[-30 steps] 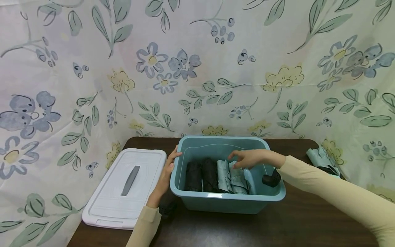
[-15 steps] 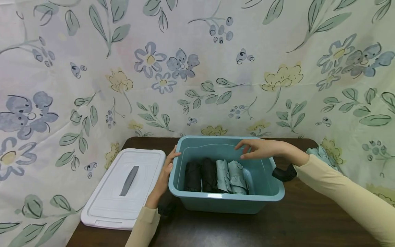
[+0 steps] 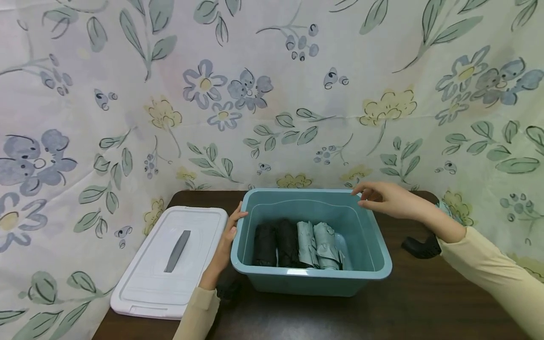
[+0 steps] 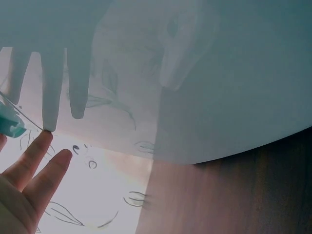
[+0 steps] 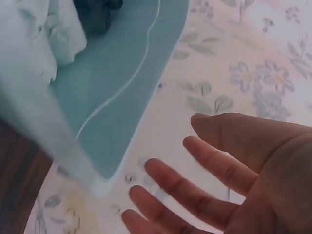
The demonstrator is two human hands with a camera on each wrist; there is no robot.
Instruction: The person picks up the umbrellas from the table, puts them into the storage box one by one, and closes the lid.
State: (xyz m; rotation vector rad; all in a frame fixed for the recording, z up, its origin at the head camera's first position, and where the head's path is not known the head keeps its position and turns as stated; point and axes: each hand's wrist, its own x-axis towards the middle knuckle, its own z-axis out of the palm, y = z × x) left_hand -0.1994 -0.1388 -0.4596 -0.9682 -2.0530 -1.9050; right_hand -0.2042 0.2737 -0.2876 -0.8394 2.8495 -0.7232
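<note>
- White lid: lies flat on the dark table at the far left, grey handle strip facing up, just beside the bin.
- Left hand: rests flat against the left outer wall of the teal bin, fingertips at the rim. The fingers are straight and grasp nothing; the left wrist view shows them extended against the bin wall.
- Teal bin: stands upright at the table centre, uncovered.
- Bin contents: two black folded umbrellas lie side by side at the left of the bin floor. Two pale green folded umbrellas lie just beside them to the right, touching one another.
- Right hand: hovers above the bin's far right corner, palm down, apart from the rim. Its fingers are loosely extended and hold nothing; the right wrist view confirms a spread, empty palm.
- Black wrist device: sits under the right forearm, right of the bin.
- Pale green item: partly hidden behind the right wrist at the table's far right edge; its kind cannot be determined.
</note>
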